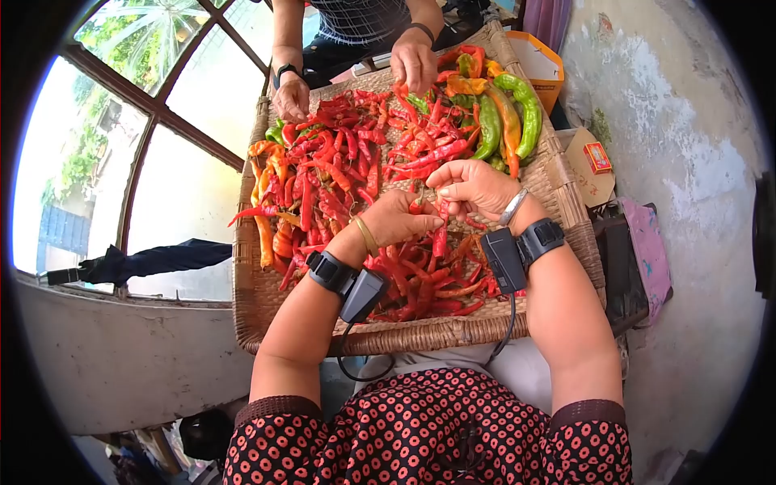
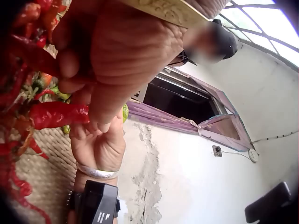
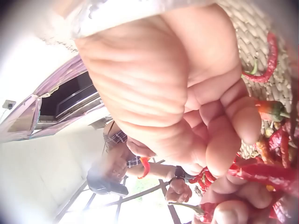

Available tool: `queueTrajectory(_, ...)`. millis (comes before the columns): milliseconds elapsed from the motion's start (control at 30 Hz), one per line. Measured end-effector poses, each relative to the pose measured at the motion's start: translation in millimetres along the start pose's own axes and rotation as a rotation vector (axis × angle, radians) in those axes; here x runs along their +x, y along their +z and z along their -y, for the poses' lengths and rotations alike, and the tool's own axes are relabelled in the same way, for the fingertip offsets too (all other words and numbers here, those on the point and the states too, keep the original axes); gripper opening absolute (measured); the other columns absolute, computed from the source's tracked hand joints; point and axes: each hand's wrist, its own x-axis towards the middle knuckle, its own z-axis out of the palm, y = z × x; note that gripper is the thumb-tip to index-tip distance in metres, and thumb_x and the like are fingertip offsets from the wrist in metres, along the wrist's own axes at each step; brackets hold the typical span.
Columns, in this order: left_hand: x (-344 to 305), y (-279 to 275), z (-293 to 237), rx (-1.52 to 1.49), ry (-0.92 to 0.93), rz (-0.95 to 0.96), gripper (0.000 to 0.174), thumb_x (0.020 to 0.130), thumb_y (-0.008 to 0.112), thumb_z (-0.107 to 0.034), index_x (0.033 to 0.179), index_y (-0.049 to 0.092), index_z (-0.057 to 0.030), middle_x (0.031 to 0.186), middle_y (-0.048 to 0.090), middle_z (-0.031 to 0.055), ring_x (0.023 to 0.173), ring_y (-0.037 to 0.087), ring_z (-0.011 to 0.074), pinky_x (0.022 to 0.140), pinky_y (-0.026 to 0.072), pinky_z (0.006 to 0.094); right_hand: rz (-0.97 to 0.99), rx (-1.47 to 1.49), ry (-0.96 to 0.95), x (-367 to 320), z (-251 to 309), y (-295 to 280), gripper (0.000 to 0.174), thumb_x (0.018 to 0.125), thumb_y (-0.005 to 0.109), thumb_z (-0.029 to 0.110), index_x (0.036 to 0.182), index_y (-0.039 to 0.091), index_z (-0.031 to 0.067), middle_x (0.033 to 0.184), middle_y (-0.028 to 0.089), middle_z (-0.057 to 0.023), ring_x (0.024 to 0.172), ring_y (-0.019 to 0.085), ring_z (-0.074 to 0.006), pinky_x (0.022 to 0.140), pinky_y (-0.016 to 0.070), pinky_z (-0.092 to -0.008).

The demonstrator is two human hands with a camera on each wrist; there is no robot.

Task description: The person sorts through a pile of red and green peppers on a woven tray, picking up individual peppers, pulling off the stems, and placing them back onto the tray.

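Over the near part of the woven tray (image 1: 404, 333), my two hands meet fingertip to fingertip. My left hand (image 1: 396, 217) grips a red chili pepper (image 1: 416, 206), its green stem sticking up past the thumb. A second red chili (image 2: 56, 114) lies along the left fingers. My right hand (image 1: 478, 187) has its fingers curled, and a red chili tip (image 3: 145, 167) pokes out by its thumb; the rest is hidden in the hand. Wrinkled red chilies (image 1: 331, 174) heap around and below both hands.
Opposite, another person's hands (image 1: 414, 63) reach into the chilies. Large green peppers (image 1: 525, 113) lie at the tray's far right. A folded umbrella (image 1: 178, 259) is by the window at left; an orange box (image 1: 537, 65) stands beyond the tray's right edge.
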Motion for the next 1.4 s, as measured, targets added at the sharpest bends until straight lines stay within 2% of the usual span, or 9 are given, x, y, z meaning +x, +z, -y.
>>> queueTrajectory(167,0,-12,-7,-0.004,-0.066,-0.087,0.013,0.080,0.059,-0.018,0.077,0.060,-0.0051,0.056,0.052,-0.0041,0.048,0.045,0.0041,0.043,0.0362,0.0186,-0.202,0.095,-0.022,3,2,-1,0.023,0.081,0.054,0.013,0.102,0.051,0.0028,0.076,0.058,-0.0032,0.056,0.055,-0.0068,0.048,0.0468,-0.0209)
queueTrajectory(267,10,-30,3,-0.495,0.141,-0.526,0.024,0.082,0.056,-0.018,0.098,0.055,-0.0011,0.065,0.054,-0.0025,0.052,0.047,0.0031,0.045,0.0374,0.0170,-0.322,0.020,-0.022,2,0,-12,0.024,0.082,0.055,0.017,0.101,0.052,0.0036,0.075,0.058,-0.0020,0.055,0.055,-0.0053,0.047,0.0465,-0.0189)
queueTrajectory(367,9,-34,7,-0.549,0.134,-0.641,0.022,0.081,0.056,-0.010,0.101,0.053,-0.0018,0.075,0.055,0.0000,0.059,0.051,0.0058,0.051,0.0428,0.0200,-0.378,-0.072,0.012,4,-3,-17,0.024,0.082,0.055,0.019,0.099,0.053,0.0033,0.073,0.057,-0.0008,0.056,0.054,-0.0046,0.045,0.0448,-0.0171)
queueTrajectory(600,0,-24,11,-0.432,0.006,-0.223,0.016,0.081,0.055,-0.008,0.096,0.054,-0.0028,0.080,0.058,0.0029,0.066,0.057,0.0070,0.055,0.0476,0.0194,-0.188,-0.312,0.061,8,-6,0,0.028,0.081,0.054,0.019,0.102,0.052,0.0007,0.077,0.060,-0.0038,0.058,0.054,-0.0063,0.046,0.0431,-0.0178)
queueTrajectory(733,1,-30,0,-0.167,-0.126,-0.207,0.016,0.081,0.056,-0.010,0.095,0.054,-0.0022,0.079,0.058,0.0025,0.065,0.056,0.0056,0.054,0.0472,0.0192,-0.135,-0.395,0.139,8,-6,1,0.031,0.080,0.055,0.020,0.104,0.051,0.0007,0.077,0.060,-0.0033,0.059,0.054,-0.0075,0.046,0.0434,-0.0189)
queueTrajectory(833,11,-35,14,-0.453,0.120,-0.459,0.024,0.081,0.056,-0.015,0.100,0.054,-0.0005,0.080,0.059,0.0050,0.065,0.058,0.0094,0.052,0.0465,0.0209,-0.203,-0.387,0.119,9,-9,-4,0.029,0.080,0.055,0.019,0.104,0.052,0.0014,0.078,0.058,-0.0024,0.058,0.054,-0.0077,0.046,0.0440,-0.0197)
queueTrajectory(933,11,-33,12,-0.018,0.158,-0.676,0.034,0.080,0.057,-0.019,0.105,0.051,0.0032,0.083,0.062,0.0095,0.066,0.058,0.0125,0.052,0.0469,0.0240,-0.219,-0.389,0.131,7,-8,-7,0.027,0.080,0.054,0.018,0.102,0.053,0.0020,0.077,0.057,-0.0019,0.057,0.054,-0.0080,0.045,0.0442,-0.0198)
queueTrajectory(1067,6,-23,19,1.089,-0.249,-0.219,0.032,0.071,0.059,-0.038,0.083,0.065,-0.0095,0.082,0.062,0.0125,0.079,0.059,0.0288,0.069,0.0468,0.0374,-0.213,-0.435,0.140,7,-8,-4,0.026,0.080,0.054,0.018,0.100,0.054,0.0014,0.076,0.057,-0.0023,0.057,0.055,-0.0077,0.044,0.0436,-0.0191)
queueTrajectory(1400,1,-27,23,0.928,0.010,-0.248,0.020,0.069,0.060,-0.023,0.078,0.063,-0.0059,0.071,0.062,0.0110,0.068,0.060,0.0254,0.064,0.0471,0.0335,-0.170,-0.482,0.204,8,-11,5,0.030,0.079,0.055,0.016,0.105,0.052,0.0018,0.074,0.058,-0.0014,0.057,0.054,-0.0065,0.044,0.0426,-0.0184)
